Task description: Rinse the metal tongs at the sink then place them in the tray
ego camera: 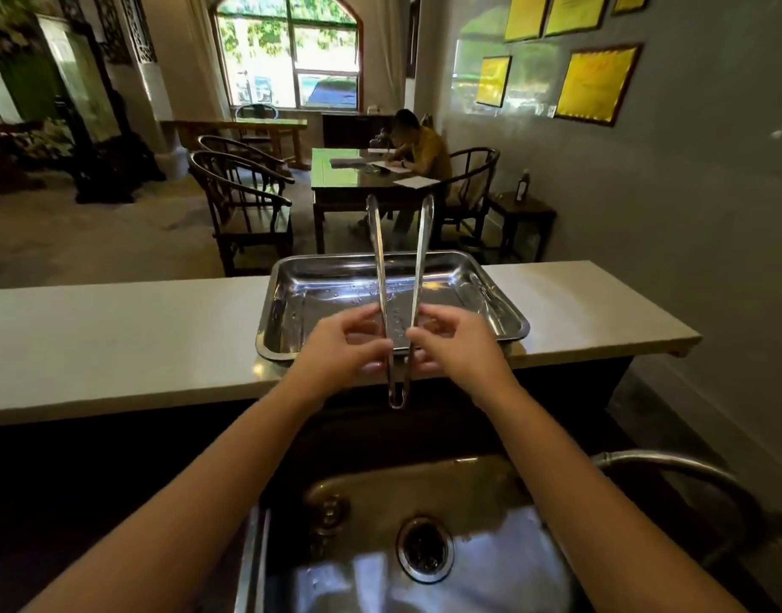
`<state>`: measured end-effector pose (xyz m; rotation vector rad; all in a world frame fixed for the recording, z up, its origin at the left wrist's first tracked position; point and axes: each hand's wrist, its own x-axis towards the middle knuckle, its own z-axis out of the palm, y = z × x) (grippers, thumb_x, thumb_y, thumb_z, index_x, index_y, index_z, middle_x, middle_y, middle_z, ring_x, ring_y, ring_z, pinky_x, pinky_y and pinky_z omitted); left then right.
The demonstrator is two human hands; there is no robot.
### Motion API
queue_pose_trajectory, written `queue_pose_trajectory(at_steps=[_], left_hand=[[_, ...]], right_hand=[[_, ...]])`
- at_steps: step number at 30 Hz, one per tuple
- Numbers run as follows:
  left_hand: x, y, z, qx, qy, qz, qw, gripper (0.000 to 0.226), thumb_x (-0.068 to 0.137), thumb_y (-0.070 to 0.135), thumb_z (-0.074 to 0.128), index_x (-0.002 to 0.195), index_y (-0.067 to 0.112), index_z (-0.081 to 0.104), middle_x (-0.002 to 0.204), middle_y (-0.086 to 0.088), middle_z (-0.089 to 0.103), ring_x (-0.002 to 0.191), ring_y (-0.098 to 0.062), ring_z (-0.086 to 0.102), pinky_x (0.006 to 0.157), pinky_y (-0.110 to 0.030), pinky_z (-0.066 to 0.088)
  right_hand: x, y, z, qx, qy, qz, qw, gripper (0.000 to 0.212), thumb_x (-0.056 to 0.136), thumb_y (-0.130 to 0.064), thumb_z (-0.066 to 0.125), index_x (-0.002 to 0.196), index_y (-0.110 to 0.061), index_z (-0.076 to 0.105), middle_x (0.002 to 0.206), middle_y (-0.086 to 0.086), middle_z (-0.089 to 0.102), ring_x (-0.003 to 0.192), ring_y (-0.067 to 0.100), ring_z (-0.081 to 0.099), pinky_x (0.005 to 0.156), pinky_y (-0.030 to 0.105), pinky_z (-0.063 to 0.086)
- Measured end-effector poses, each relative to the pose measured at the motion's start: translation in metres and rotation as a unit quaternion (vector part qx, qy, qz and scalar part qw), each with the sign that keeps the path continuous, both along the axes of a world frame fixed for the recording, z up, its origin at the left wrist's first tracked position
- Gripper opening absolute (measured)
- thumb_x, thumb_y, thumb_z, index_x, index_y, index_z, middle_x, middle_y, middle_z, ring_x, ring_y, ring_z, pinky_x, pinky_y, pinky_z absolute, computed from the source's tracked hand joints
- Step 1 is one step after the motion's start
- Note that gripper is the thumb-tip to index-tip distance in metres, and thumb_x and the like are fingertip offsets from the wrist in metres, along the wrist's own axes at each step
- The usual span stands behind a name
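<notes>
Closest to the camera sits the stainless steel sink basin [491,564], its round drain [424,548] in view, with a curved metal faucet hose [672,468] arching in from the right; no water can be seen running. Both bare forearms reach forward over it. Beyond the basin, the left hand [340,347] and the right hand [458,342] each pinch one arm of the long shiny metal tongs [398,303], fingers curled and closed on the metal just above the hinged end, which points down toward the person. The tongs' two arms splay upward and away, held in the air over the near rim of the rectangular polished steel tray [287,311] that rests on the pale countertop [115,334]. Droplets glint in the tray (so it looks already wet).

Judging by this, rinsing seems finished and placement is the step in hand. To do it well, tilt the tips forward and down, lower the tongs flat along the tray's length, and let go only once the metal rests on the bottom, so nothing clatters or slides over the rim.
</notes>
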<state>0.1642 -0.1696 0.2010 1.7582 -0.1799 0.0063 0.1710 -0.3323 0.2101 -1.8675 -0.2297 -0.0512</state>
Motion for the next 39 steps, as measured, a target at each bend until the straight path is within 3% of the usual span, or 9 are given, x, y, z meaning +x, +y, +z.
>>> queue_pose_trajectory(at_steps=[6, 10, 15, 18, 22, 26, 29, 37, 39], left_hand=[[0.074, 0.003, 0.054, -0.034, -0.004, 0.045, 0.998, 0.056, 0.079, -0.001, 0.064, 0.131, 0.010, 0.045, 0.089, -0.005, 0.064, 0.081, -0.012, 0.065, 0.059, -0.017, 0.058], [0.119, 0.005, 0.054, 0.004, 0.047, 0.061, 0.997, 0.043, 0.079, 0.000, 0.065, 0.121, 0.002, 0.053, 0.086, -0.008, 0.066, 0.074, -0.014, 0.068, 0.059, -0.018, 0.059], [0.149, -0.003, 0.015, 0.010, 0.101, 0.098, 0.990, 0.043, 0.078, -0.003, 0.064, 0.120, 0.004, 0.055, 0.082, -0.006, 0.066, 0.070, -0.014, 0.067, 0.053, -0.017, 0.057], [0.153, -0.005, -0.015, 0.037, 0.138, 0.115, 0.983, 0.040, 0.079, -0.003, 0.063, 0.118, 0.005, 0.057, 0.084, -0.009, 0.065, 0.071, -0.015, 0.064, 0.055, -0.017, 0.055], [0.159, -0.008, -0.040, 0.095, 0.143, 0.127, 0.977, 0.041, 0.078, 0.001, 0.066, 0.118, 0.004, 0.058, 0.098, -0.013, 0.068, 0.071, -0.014, 0.063, 0.056, -0.019, 0.053], [0.161, -0.013, -0.053, 0.091, 0.176, 0.130, 0.972, 0.048, 0.076, 0.002, 0.069, 0.122, 0.004, 0.055, 0.111, -0.019, 0.066, 0.082, -0.022, 0.066, 0.070, -0.030, 0.058], [0.160, -0.014, -0.057, 0.093, 0.190, 0.128, 0.969, 0.050, 0.076, 0.003, 0.070, 0.123, 0.002, 0.054, 0.115, -0.018, 0.064, 0.088, -0.024, 0.066, 0.063, -0.024, 0.057], [0.161, -0.014, -0.058, 0.145, 0.180, 0.121, 0.965, 0.050, 0.077, 0.009, 0.071, 0.123, 0.005, 0.053, 0.086, -0.007, 0.066, 0.067, -0.013, 0.064, 0.056, -0.022, 0.055], [0.160, -0.013, -0.053, 0.165, 0.179, 0.109, 0.964, 0.046, 0.079, 0.013, 0.069, 0.122, 0.006, 0.053, 0.085, -0.004, 0.065, 0.061, -0.010, 0.061, 0.050, -0.019, 0.052]], right_hand=[[0.080, 0.014, 0.060, -0.001, 0.019, 0.000, 1.000, 0.038, 0.085, -0.008, 0.064, 0.122, -0.005, 0.055, 0.082, 0.003, 0.062, 0.064, 0.017, 0.067, 0.050, 0.021, 0.059], [0.128, 0.016, 0.062, -0.033, 0.073, 0.007, 0.997, 0.011, 0.085, -0.008, 0.064, 0.094, -0.004, 0.061, 0.096, 0.022, 0.067, 0.069, 0.025, 0.068, 0.056, 0.031, 0.059], [0.168, 0.017, 0.025, -0.067, 0.150, 0.025, 0.986, 0.030, 0.085, -0.003, 0.062, 0.113, 0.005, 0.056, 0.071, 0.007, 0.059, 0.056, 0.015, 0.059, 0.042, 0.021, 0.054], [0.179, 0.018, -0.003, -0.129, 0.174, 0.038, 0.975, 0.027, 0.085, -0.007, 0.063, 0.109, 0.005, 0.061, 0.086, 0.019, 0.067, 0.066, 0.023, 0.061, 0.061, 0.033, 0.055], [0.180, 0.014, -0.024, -0.140, 0.200, 0.041, 0.969, 0.026, 0.086, -0.006, 0.062, 0.110, 0.006, 0.060, 0.082, 0.015, 0.062, 0.060, 0.017, 0.056, 0.046, 0.022, 0.052], [0.180, 0.008, -0.037, -0.136, 0.227, 0.046, 0.963, 0.023, 0.086, -0.004, 0.061, 0.105, 0.008, 0.062, 0.090, 0.019, 0.064, 0.069, 0.021, 0.063, 0.067, 0.032, 0.059], [0.181, 0.008, -0.042, -0.129, 0.237, 0.042, 0.962, 0.021, 0.084, -0.002, 0.063, 0.104, 0.007, 0.062, 0.101, 0.024, 0.063, 0.074, 0.026, 0.063, 0.073, 0.040, 0.059], [0.179, 0.010, -0.047, -0.163, 0.207, 0.011, 0.965, 0.008, 0.083, -0.010, 0.067, 0.077, -0.007, 0.063, 0.101, 0.019, 0.068, 0.090, 0.029, 0.069, 0.081, 0.043, 0.059], [0.178, 0.009, -0.043, -0.199, 0.187, 0.014, 0.962, 0.011, 0.084, -0.015, 0.066, 0.085, -0.004, 0.067, 0.094, 0.016, 0.069, 0.080, 0.025, 0.068, 0.077, 0.041, 0.060]])
